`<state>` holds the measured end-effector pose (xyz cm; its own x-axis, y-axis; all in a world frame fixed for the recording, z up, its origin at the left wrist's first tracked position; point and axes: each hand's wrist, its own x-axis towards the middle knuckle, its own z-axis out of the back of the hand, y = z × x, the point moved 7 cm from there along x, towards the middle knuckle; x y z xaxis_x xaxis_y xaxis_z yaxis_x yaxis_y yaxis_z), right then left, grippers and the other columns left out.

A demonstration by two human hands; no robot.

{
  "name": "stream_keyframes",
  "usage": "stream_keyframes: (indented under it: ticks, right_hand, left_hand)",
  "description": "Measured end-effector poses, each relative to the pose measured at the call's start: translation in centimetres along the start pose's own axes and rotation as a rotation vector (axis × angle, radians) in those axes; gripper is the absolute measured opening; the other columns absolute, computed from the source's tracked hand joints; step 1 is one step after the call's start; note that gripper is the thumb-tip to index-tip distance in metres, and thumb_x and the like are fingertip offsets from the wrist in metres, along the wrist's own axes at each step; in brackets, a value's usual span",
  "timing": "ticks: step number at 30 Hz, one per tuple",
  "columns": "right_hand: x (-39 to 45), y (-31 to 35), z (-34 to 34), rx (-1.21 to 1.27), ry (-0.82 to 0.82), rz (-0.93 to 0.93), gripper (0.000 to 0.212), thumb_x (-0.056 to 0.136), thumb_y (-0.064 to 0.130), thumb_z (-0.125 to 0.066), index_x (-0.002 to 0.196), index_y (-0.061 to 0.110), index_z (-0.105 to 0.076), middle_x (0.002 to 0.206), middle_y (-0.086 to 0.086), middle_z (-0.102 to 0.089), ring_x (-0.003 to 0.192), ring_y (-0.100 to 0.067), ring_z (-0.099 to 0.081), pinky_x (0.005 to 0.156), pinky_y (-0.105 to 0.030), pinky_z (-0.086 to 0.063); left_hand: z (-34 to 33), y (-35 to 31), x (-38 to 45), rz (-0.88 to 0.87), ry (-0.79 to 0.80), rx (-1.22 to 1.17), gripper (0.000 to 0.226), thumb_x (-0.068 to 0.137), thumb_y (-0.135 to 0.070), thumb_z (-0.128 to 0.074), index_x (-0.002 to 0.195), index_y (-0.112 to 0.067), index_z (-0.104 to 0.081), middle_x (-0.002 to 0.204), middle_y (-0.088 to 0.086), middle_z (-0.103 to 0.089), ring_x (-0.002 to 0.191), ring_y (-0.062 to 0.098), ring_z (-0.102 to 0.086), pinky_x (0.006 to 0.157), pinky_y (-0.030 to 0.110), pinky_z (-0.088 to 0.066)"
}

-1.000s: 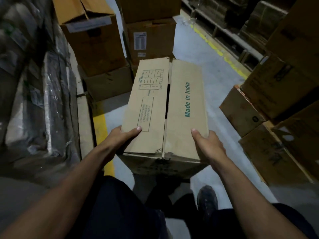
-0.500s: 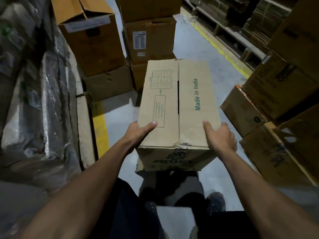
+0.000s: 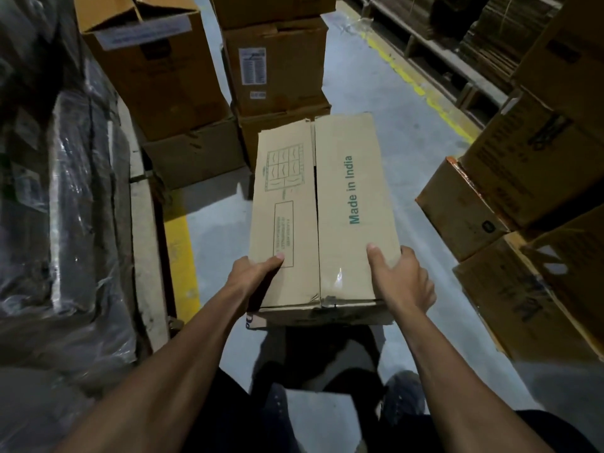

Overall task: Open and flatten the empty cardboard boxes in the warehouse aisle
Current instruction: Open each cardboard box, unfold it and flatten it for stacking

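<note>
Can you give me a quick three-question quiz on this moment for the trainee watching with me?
1. True or false: the top flaps of the held box are folded shut, with a seam running between them.
2. Which hand's thumb lies on the flap printed "Made in India"? A) left hand B) right hand C) neither
3. Fill in: the painted lines on the grey floor are ____.

Key: 1 true; 2 B; 3 yellow.
</note>
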<state>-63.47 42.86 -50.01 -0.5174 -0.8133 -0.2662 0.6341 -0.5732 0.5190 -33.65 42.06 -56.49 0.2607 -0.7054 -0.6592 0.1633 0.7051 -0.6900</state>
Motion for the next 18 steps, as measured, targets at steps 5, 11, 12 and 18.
stream_keyframes:
  ticks: [5, 11, 12, 18]
  right_hand:
    - [1.0, 2.2, 1.6, 0.108, 0.023, 0.060, 0.054, 0.092, 0.066, -0.049, 0.117, 0.020, -0.061, 0.104, -0.005, -0.062, 0.092, -0.027, -0.052, 0.078, -0.035, -0.037]
    - [1.2, 2.4, -0.6, 0.368, 0.131, -0.008, 0.053, 0.091, 0.062, -0.056, 0.087, 0.010, -0.066, 0.080, -0.001, -0.067, 0.075, -0.021, -0.062, 0.059, -0.032, -0.043]
    - [1.3, 1.9, -1.5, 0.421, 0.145, -0.035, 0.053, 0.090, 0.061, -0.059, 0.082, 0.009, -0.067, 0.077, -0.003, -0.068, 0.075, -0.024, -0.065, 0.062, -0.035, -0.046]
    - [2.3, -1.2, -8.5, 0.363, 0.298, -0.133, 0.053, 0.096, 0.059, -0.048, 0.103, 0.010, -0.068, 0.099, -0.010, -0.070, 0.093, -0.032, -0.066, 0.087, -0.047, -0.055]
  left_hand:
    - [4.2, -4.6, -3.2, -0.154, -0.240, 0.373, 0.084, 0.055, -0.091, -0.058, 0.096, -0.018, -0.067, 0.096, 0.004, -0.071, 0.089, 0.032, -0.066, 0.082, 0.042, -0.056]
    - [7.2, -10.7, -8.5, -0.297, -0.525, 0.767, 0.073, 0.072, -0.088, -0.049, 0.082, -0.016, -0.054, 0.085, 0.009, -0.061, 0.084, 0.035, -0.062, 0.074, 0.039, -0.053]
    - [7.1, -11.3, -9.0, -0.335, -0.560, 0.810, 0.070, 0.073, -0.088, -0.049, 0.078, -0.018, -0.052, 0.083, 0.008, -0.062, 0.083, 0.034, -0.063, 0.075, 0.039, -0.054]
    - [4.0, -10.6, -8.6, -0.446, -0.602, 0.907, 0.062, 0.085, -0.075, -0.050, 0.102, -0.016, -0.060, 0.097, 0.009, -0.069, 0.091, 0.032, -0.065, 0.071, 0.035, -0.042]
